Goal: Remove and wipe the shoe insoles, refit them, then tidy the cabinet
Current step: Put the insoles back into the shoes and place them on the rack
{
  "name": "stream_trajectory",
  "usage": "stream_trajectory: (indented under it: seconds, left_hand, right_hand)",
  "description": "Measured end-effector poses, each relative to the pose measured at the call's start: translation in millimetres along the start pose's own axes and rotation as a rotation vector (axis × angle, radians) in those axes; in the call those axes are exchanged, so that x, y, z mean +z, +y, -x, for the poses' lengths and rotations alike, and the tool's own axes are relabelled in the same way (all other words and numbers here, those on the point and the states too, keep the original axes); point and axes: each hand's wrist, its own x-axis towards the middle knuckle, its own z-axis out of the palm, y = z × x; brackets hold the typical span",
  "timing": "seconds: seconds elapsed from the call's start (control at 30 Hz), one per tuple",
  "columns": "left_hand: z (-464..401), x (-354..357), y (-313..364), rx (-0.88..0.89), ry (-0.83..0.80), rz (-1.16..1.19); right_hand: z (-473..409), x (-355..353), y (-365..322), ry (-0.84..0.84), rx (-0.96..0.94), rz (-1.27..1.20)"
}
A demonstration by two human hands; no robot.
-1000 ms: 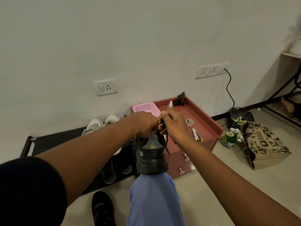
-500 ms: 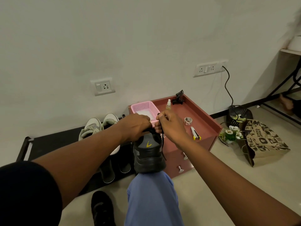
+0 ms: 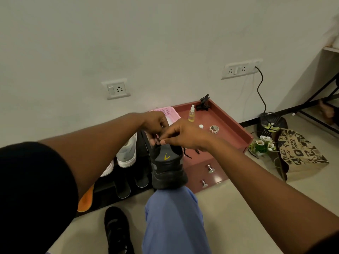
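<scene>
A black shoe [image 3: 167,169] with a yellow mark on its heel stands heel-toward-me on my raised knee in blue trousers. Both hands work at its top opening. My left hand [image 3: 156,123] has its fingers curled round the laces at the tongue. My right hand [image 3: 185,134] pinches a black lace between thumb and fingertips just above the heel collar. Loose lace ends [image 3: 189,153] hang to the right of the shoe. The inside of the shoe is hidden by my hands. A second black shoe [image 3: 117,231] lies on the floor.
A low black shoe rack [image 3: 110,187] holds grey-white sneakers [image 3: 126,154], dark slippers and an orange insole [image 3: 85,200]. The red cabinet [image 3: 231,123] carries a pink basket [image 3: 167,111], spray bottle [image 3: 191,114], tape roll [image 3: 214,129] and black clip. A paper bag [image 3: 300,154] and flowers sit right.
My view has tipped down and nearer. Both hands have dropped closer to the shoe's collar, the right hand now pinching the lace just above the heel.
</scene>
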Motion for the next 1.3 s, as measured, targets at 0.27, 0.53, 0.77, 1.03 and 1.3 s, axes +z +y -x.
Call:
stream_trajectory:
  seconds: [0.27, 0.53, 0.77, 1.03, 1.3]
  left_hand:
    - [-15.5, -7.6, -8.4, -0.15, -0.155, 0.044]
    - [-6.3, -14.1, -4.3, -0.172, -0.157, -0.026]
    - [-5.1, -7.2, -14.3, -0.196, -0.123, 0.03]
    - [6.1, 8.2, -17.8, -0.206, -0.202, 0.348]
    - [12.3, 8.8, -14.6, -0.233, -0.205, 0.209]
  right_hand:
    - [-10.4, 10.1, 5.1, 0.051, -0.059, 0.175]
    - [-17.4, 12.8, -2.2, -0.041, -0.083, 0.289]
    - [-21.5, 7.7, -18.2, -0.209, -0.03, 0.421]
    - [-17.1, 5.8, -26.2, -0.252, -0.019, 0.524]
    - [-14.9, 10.0, -30.0, -0.248, -0.035, 0.563]
